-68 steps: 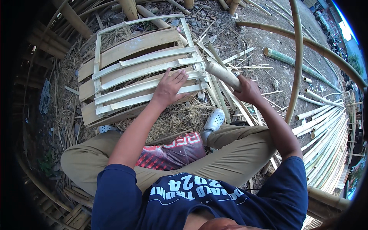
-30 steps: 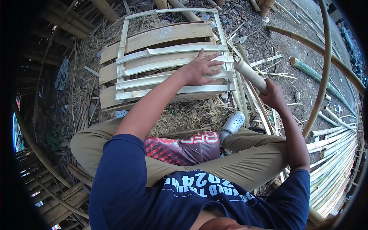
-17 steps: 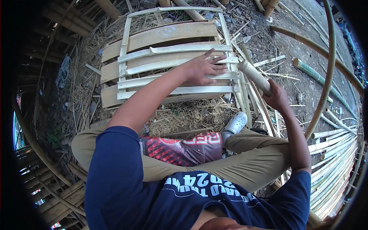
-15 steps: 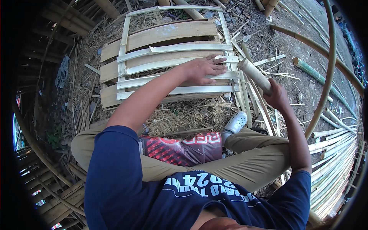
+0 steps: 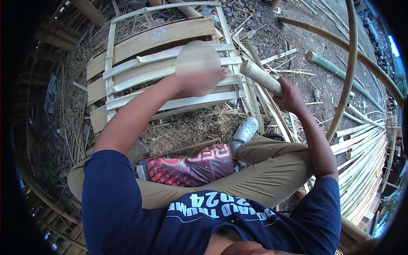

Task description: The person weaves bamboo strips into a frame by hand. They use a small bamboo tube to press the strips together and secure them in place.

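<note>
In my right hand (image 5: 290, 94) is a short, thick, pale round stick (image 5: 263, 79), gripped at its near end with the fingers wrapped round it. Its far end points at the right side rail of a slatted bamboo frame (image 5: 225, 32). Over the frame's slats, close to that rail, lies my left hand (image 5: 197, 72). A blurred oval covers most of it, and only some fingertips show beside the right ends of the slats. Pale split slats (image 5: 146, 76) run across the frame, and wider flat boards (image 5: 170, 35) lie beneath it.
Long split strips (image 5: 276, 112) lie right of the frame. Bamboo poles (image 5: 333, 70) and a large stack of stripped poles (image 5: 363, 165) are farther right. A curved pole (image 5: 352, 55) arches across that side. My crossed legs and a grey clog (image 5: 245, 129) sit near the frame.
The whole view has shifted, so the scene sits farther left. My left hand stays on the slats near the rail, and my right hand keeps its hold on the stick.
</note>
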